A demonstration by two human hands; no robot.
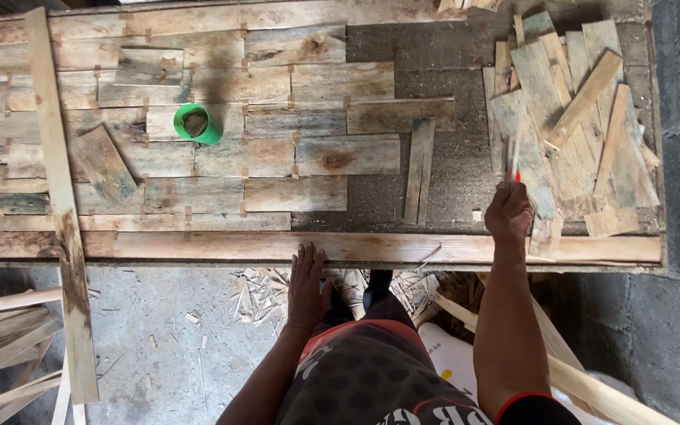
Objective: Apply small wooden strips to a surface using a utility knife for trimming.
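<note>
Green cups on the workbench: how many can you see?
1. The green cup stands on the wooden boards, left of the middle, far from both hands. Others may be hidden under the loose pile of planks.

We saw rough, weathered wooden boards (293, 118) covering the matt, sawdust-strewn bench (458, 169), a glossy green plastic cup (197, 123) on them, and splintery offcuts (568, 118) at its right edge.
</note>
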